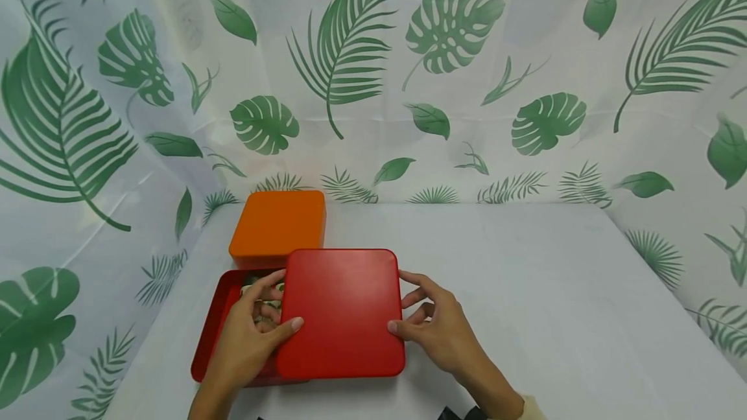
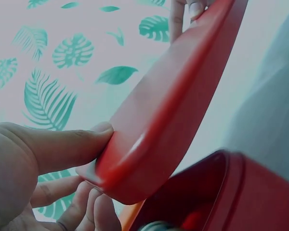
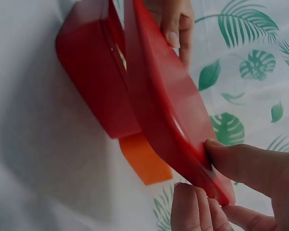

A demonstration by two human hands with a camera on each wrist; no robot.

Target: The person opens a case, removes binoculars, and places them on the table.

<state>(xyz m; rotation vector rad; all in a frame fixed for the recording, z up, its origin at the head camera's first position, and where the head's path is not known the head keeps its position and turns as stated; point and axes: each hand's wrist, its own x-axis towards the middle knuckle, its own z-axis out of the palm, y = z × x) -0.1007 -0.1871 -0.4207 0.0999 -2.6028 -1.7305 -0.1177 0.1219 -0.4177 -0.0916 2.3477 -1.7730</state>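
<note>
A square red lid (image 1: 344, 313) is held up between both hands, overlapping the right part of an uncovered red box (image 1: 210, 329) in the head view. My left hand (image 1: 248, 329) grips the lid's left edge, thumb on top and fingers underneath. On the opposite edge my right hand (image 1: 440, 326) pinches it in the same way. Inside the box some small pale and green items (image 1: 265, 306) show past the left fingers; the lid hides the rest. The left wrist view shows the lid (image 2: 159, 106) tilted above the box's corner (image 2: 231, 192).
An orange box (image 1: 280, 225) stands directly behind the red box, at the back left of the white table (image 1: 525, 290). Leaf-printed white cloth (image 1: 373, 70) rises behind the table and along both sides. Small black objects (image 1: 461, 413) show at the bottom edge.
</note>
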